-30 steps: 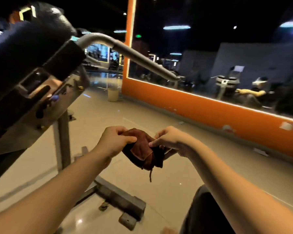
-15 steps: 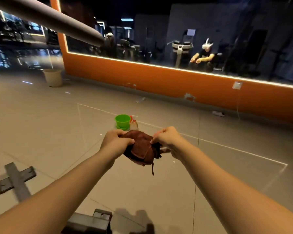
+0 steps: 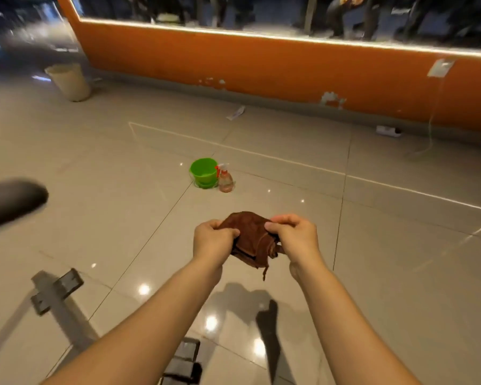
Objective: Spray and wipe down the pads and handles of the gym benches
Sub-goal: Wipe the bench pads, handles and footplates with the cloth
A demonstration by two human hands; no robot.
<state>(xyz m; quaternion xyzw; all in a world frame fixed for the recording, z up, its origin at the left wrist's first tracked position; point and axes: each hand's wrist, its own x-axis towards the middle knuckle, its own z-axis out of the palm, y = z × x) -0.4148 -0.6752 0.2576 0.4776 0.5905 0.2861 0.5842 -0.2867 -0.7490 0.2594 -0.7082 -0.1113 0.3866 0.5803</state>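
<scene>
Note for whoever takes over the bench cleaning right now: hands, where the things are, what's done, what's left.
Left hand and right hand: both grip the brown cloth, bunched between them above the floor.
Spray bottle stands on the floor ahead, beside the green bucket; no hand on it.
A dark pad shows blurred at the left edge; the bench's metal foot lies lower left.
Done: nothing here shows which pads are wiped.
Left: probably fetch the bottle, spray, then wipe pads and handles.
</scene>
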